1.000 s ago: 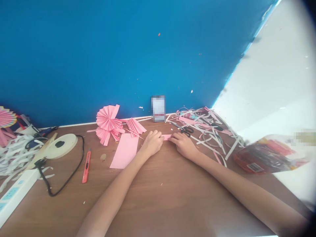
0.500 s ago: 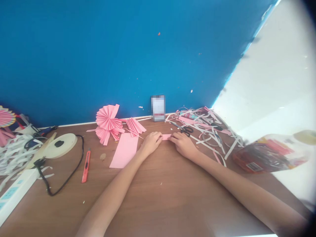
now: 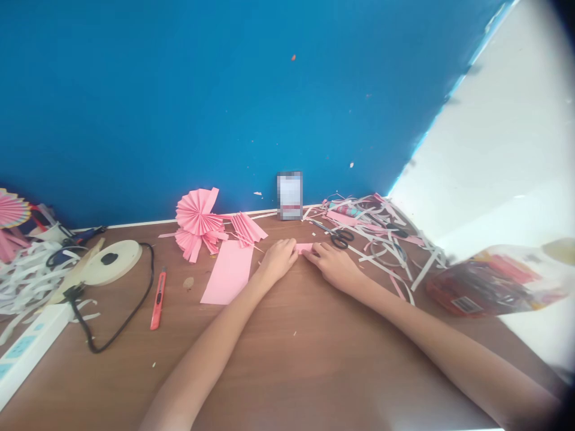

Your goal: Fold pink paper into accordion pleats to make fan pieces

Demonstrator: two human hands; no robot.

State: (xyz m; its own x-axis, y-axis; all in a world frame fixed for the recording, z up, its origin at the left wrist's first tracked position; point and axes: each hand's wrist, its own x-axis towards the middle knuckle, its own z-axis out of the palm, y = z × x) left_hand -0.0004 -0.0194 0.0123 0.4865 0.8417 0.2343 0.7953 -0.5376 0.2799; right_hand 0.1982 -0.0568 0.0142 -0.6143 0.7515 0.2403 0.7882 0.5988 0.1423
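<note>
Between my hands lies a narrow folded strip of pink paper (image 3: 304,247), low on the brown table (image 3: 287,359). My left hand (image 3: 279,258) pinches its left end, fingers pressed together. At the right end, my right hand (image 3: 331,261) grips it with bent fingers. Much of the strip's two ends is hidden by the fingers. A flat pink paper sheet (image 3: 228,272) rests just left of my left hand. Behind it sit a round pleated pink paper rosette (image 3: 198,212) and a smaller pleated fan (image 3: 247,228). Black-handled scissors (image 3: 341,239) lie just beyond my right hand.
A phone-like blurred panel (image 3: 290,196) leans on the blue wall (image 3: 251,90). White and pink paper scraps (image 3: 381,224) spread at the right, near a plastic bag (image 3: 489,284). Leftward are a red cutter knife (image 3: 158,300), a pale tape roll (image 3: 123,263), and a power strip (image 3: 38,344).
The view has shifted slightly. My right hand's fingers have moved a little along the pink strip; both hands stay at its ends.
</note>
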